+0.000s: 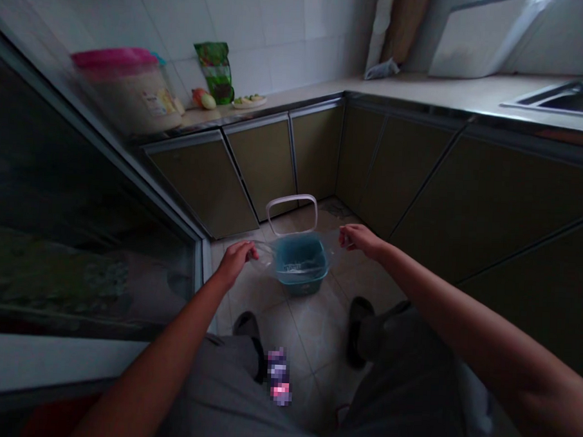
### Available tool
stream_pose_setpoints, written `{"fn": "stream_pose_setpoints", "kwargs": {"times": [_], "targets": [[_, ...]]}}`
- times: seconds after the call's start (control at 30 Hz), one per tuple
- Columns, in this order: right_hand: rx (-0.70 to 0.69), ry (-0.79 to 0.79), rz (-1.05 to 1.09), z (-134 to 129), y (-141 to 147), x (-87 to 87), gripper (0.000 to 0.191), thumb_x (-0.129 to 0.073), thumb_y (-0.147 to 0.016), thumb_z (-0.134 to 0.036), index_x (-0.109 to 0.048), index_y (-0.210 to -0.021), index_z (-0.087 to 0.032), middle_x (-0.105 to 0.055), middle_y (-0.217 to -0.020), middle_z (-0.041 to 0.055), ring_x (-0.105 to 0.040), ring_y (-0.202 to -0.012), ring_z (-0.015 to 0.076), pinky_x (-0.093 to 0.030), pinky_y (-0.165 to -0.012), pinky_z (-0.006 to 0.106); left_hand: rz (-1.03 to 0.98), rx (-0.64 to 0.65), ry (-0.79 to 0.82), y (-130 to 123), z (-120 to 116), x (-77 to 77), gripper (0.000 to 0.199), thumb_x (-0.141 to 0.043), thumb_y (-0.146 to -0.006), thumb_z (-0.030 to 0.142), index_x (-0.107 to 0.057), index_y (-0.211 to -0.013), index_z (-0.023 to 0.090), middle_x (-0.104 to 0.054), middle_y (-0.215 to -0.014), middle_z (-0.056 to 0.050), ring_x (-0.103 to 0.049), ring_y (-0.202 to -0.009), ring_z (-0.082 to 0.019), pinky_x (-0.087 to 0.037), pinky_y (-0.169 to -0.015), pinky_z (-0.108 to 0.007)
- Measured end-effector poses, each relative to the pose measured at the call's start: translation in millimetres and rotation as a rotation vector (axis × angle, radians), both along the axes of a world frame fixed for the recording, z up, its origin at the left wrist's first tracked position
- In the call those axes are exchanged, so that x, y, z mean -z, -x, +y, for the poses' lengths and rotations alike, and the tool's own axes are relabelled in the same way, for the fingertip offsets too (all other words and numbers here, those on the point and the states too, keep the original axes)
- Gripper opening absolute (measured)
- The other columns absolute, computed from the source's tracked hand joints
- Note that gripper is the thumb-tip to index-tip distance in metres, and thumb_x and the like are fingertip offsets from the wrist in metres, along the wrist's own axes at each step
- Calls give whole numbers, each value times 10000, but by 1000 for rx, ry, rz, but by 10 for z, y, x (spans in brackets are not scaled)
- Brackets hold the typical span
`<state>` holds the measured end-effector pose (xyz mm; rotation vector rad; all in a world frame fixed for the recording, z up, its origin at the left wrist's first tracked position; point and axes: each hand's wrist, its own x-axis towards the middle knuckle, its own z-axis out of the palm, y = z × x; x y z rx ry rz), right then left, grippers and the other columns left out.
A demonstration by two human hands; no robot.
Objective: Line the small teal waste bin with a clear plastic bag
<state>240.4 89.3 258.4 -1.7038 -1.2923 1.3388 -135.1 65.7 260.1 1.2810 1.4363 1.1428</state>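
A teal plastic bin (302, 287) stands on the tiled floor in front of me. A clear plastic bag (265, 259) is stretched across its mouth, and its far outline is hard to make out. My left hand (235, 260) is closed on the bag's left edge, beside the bin. On the other side, my right hand (358, 239) pinches the right edge of the bag. Behind the bin a pale ring-shaped rim (292, 198) stands upright; whether it is hinged to the bin I cannot tell.
Low cabinets (262, 162) line the corner. On the counter sit a pink-lidded tub (128, 89), a green pouch (218, 73), onions (203, 99) and a small plate (251, 104). A sink (567, 102) is at right, a glass door (78, 235) at left. A pixelated patch (278, 376) covers something between my legs.
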Motion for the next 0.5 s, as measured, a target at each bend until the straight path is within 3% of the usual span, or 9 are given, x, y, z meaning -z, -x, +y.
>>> {"fn": "stream_pose_setpoints", "kwargs": {"times": [0.1, 0.3, 0.4, 0.5], "targets": [[-35, -74, 17, -211, -57, -379, 326, -488, -1024, -398, -559, -794, -178, -672, -800, 76, -632, -685, 140, -475, -597, 223, -79, 92, -40, 15, -207, -433, 378, -729, -738, 546, -663, -740, 173, -646, -721, -39, -633, -729, -184, -530, -765, -316], [-145, -139, -8, -728, -230, -1147, 308, -533, -997, -404, -558, -782, -186, -514, -603, 6, -515, -486, 109, -406, -457, 219, -238, 95, -94, 80, -719, -1207, 266, -625, -881, 376, -745, -932, 144, -657, -698, -43, -629, -660, -171, -524, -680, -288], [-285, -52, 32, -1029, -344, -1412, 311, -635, -930, -465, -567, -807, -187, -508, -608, -17, -496, -457, 94, -413, -431, 215, -321, 148, -74, 109, -1000, -1528, 292, -642, -903, 343, -751, -1080, 138, -643, -654, -29, -627, -634, -167, -530, -661, -279], [-408, 58, 69, -1291, -438, -1547, 378, -717, -847, -531, -560, -840, -188, -533, -635, -28, -515, -439, 91, -408, -396, 209, -425, 193, -31, 113, -1237, -1740, 317, -659, -901, 300, -735, -1174, 159, -590, -580, 10, -598, -587, -150, -545, -670, -282]]}}
